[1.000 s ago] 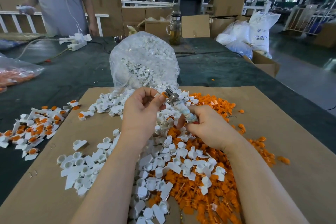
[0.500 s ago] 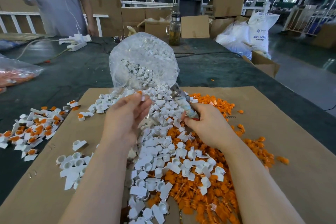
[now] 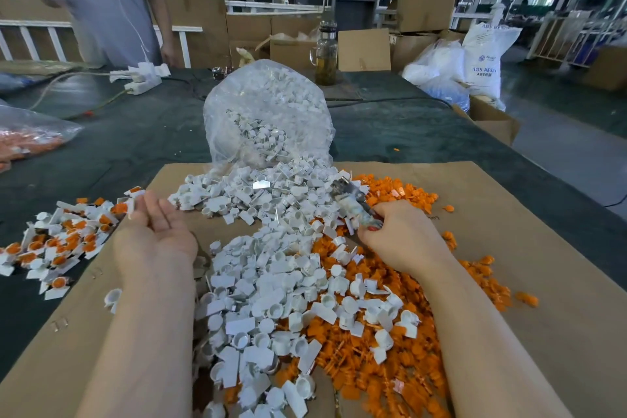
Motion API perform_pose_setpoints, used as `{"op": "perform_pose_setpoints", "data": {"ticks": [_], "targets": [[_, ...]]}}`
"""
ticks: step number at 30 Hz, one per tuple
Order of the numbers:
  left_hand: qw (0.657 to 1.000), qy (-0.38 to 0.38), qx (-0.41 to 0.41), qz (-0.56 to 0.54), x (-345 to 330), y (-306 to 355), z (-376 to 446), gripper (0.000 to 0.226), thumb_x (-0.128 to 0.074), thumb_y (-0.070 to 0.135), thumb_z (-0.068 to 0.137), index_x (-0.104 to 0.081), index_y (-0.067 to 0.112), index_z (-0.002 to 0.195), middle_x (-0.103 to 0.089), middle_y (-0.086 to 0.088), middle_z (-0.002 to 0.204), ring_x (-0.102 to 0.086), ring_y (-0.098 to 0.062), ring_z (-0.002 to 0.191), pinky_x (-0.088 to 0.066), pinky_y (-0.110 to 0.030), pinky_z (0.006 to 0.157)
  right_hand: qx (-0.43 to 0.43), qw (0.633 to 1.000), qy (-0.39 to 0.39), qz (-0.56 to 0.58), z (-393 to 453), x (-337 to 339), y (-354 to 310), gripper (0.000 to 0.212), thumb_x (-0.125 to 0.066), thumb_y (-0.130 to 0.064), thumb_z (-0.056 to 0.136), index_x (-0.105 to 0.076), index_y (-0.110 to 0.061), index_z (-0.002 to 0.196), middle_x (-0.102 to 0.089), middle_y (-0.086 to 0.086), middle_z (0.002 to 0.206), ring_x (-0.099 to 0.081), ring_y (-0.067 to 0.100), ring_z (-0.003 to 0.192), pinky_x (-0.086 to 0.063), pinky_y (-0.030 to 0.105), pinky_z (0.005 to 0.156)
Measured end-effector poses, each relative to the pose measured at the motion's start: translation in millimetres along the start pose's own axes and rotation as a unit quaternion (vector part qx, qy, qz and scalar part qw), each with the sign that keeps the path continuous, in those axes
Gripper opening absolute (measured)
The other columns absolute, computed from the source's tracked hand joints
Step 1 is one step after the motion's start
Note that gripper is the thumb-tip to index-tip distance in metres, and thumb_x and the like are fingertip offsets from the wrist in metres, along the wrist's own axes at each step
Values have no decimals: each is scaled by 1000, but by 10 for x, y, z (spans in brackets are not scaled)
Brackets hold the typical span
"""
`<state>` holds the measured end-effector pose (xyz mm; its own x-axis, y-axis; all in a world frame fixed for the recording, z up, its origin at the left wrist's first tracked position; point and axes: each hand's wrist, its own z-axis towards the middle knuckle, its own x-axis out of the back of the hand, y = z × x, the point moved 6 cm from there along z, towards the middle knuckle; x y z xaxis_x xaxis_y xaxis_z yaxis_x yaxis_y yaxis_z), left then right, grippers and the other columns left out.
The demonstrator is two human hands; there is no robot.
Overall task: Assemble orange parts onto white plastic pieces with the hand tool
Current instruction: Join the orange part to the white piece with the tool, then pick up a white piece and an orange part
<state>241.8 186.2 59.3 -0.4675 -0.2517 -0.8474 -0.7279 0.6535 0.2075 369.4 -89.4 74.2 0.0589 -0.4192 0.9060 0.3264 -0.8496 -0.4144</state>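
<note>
A heap of white plastic pieces [image 3: 271, 285] covers the middle of the cardboard sheet [image 3: 529, 332], with loose orange parts [image 3: 390, 373] under it and to its right. My right hand [image 3: 400, 237] is shut on the hand tool [image 3: 353, 205], whose metal tip points up and left over the heap. My left hand [image 3: 154, 231] is palm up with fingers spread and nothing in it, stretched toward the pile of assembled white-and-orange pieces [image 3: 64, 237] on the left.
A clear bag of white pieces [image 3: 268, 112] stands behind the heap. A bag of orange parts [image 3: 27, 139] lies far left. A person in a grey shirt [image 3: 108, 3] stands across the dark table [image 3: 407, 132]. A glass bottle [image 3: 326, 54], cardboard boxes and sacks line the back.
My left hand has swung left from the tool tip with the assembled piece, then opened palm up by the finished pile. My right hand lowered the tool slightly.
</note>
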Motion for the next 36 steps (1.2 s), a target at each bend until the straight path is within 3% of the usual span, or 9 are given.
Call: {"op": "perform_pose_setpoints", "data": {"ticks": [4,8,12,16,21,26,29,33,36], "targets": [[998,-37,-6,47,-40,1,-21,17,-45,11,104,-60,9,109,-71,-1,107,-72,-7,86,-58,-20,67,8,1000,-15,5,-15,24,3,22,-62,-38,87,-58,-22,72,-58,-4,69,-55,12,61,-35,25,48],[934,-88,-4,347,-161,-183,-41,7,-65,16,94,-66,12,99,-73,6,84,-67,0,64,-52,-14,58,16,999,-50,-12,-34,1,2,18,-65,-37,85,-59,-25,74,-58,-6,70,-55,9,61,-33,23,48],[756,-204,-59,619,-244,-444,-179,11,-70,23,90,-71,22,101,-72,7,88,-63,-9,77,-50,-25,65,23,996,-84,-31,-30,-70,-18,11,-66,-36,86,-66,-25,88,-62,-6,77,-59,10,69,-39,24,51],[533,-311,-164,769,-246,-672,-347,17,-63,19,95,-69,31,106,-64,9,94,-57,-10,62,-47,-14,46,15,996,-77,-48,-16,-87,-30,9,-66,-34,86,-60,-29,81,-62,-8,77,-58,9,69,-42,25,52],[335,-319,-224,858,-221,-817,-326,27,-61,19,95,-69,29,118,-47,-3,131,-59,-19,101,-45,-26,82,18,997,-53,-50,-38,-81,-37,7,-62,-31,86,-61,-26,82,-61,-7,75,-59,12,68,-42,26,52],[353,-297,-255,850,-252,-791,-346,7,-70,21,90,-72,28,89,-70,4,103,-60,-3,63,-40,-17,55,7,1000,5,-22,-32,-6,-54,19,-59,-41,89,-55,-26,78,-59,-6,73,-57,12,65,-42,28,51],[374,-303,-264,836,-242,-792,-367,16,-73,27,88,-63,25,76,-69,9,81,-61,-3,55,-42,-20,54,-2,1000,23,14,-10,32,-47,24,-60,-38,90,-50,-22,74,-54,-3,73,-51,11,64,-34,26,51],[466,-312,-257,787,-279,-765,-404,15,-69,28,90,-60,25,79,-67,8,78,-61,-8,62,-41,-24,54,-1,996,51,80,-32,68,-78,27,-63,-37,88,-48,-24,70,-53,-4,70,-49,10,62,-30,25,51],[595,-323,-184,713,-284,-762,-408,8,-70,23,90,-64,22,86,-72,3,76,-69,-15,71,-52,-29,66,19,990,87,113,-52,120,-139,32,-64,-39,89,-46,-25,68,-51,-5,67,-47,8,60,-27,23,51]]}}
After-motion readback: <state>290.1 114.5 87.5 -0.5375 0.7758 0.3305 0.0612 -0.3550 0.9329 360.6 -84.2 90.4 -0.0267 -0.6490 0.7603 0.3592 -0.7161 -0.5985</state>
